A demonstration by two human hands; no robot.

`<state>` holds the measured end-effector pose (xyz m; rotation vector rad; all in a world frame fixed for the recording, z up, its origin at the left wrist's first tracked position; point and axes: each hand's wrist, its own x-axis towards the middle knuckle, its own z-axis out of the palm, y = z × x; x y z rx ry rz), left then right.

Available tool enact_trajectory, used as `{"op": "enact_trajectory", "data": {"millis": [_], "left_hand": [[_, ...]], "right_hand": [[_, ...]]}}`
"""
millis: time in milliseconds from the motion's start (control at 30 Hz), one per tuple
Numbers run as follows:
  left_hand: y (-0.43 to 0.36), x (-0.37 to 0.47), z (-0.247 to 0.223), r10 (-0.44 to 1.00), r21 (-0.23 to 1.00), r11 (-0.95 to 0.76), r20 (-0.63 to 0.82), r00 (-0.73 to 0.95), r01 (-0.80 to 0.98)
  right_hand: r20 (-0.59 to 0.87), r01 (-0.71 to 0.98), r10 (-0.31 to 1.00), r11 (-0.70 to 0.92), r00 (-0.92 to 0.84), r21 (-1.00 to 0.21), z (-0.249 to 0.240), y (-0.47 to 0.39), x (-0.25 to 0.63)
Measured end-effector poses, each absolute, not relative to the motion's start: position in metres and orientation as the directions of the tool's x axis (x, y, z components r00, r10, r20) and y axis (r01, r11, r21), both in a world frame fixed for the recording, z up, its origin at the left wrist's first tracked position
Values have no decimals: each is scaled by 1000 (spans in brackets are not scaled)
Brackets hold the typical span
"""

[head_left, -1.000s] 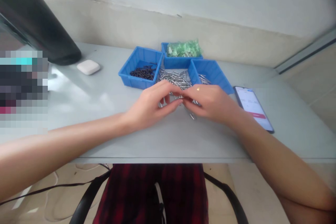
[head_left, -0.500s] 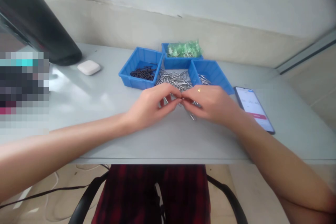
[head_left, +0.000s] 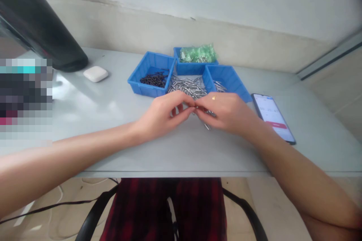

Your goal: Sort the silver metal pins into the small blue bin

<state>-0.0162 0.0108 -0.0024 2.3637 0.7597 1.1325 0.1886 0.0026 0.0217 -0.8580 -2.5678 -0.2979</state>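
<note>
My left hand [head_left: 166,115] and my right hand [head_left: 223,109] meet fingertip to fingertip, each closed in a pinch. Whatever sits between the fingertips is too small and covered to name. Just beyond them lies a heap of thin silver metal pins [head_left: 188,86], possibly rivets, loose on the table; a few poke out under my right hand. Dark screws [head_left: 154,80] fill part of the left blue bin [head_left: 137,88]. More silver pins [head_left: 219,86] lie in the right blue bin [head_left: 237,83], partly hidden by my right hand.
A back blue bin [head_left: 190,68] holds green plastic packets [head_left: 198,53]. The phone [head_left: 273,116] lies right of my right hand, its screen lit. A white case [head_left: 96,73] and a large black cylinder [head_left: 53,34] stand at left. The table [head_left: 175,154] ends close before me.
Almost nothing differs. Both hands keep the same pinch at the same spot, and the view has shifted very slightly.
</note>
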Motion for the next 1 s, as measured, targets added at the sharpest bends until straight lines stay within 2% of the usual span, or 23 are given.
{"op": "enact_trajectory", "data": {"millis": [667,1000], "left_hand": [[12,-17,-5,604,543,-788,588,538,291],[12,-19,-3,587,513,-795,516,624,324]], "right_hand": [[435,604,505,788,-746,121,21,2,188],[389,598,514,792,-764,127,21,1,188]]}}
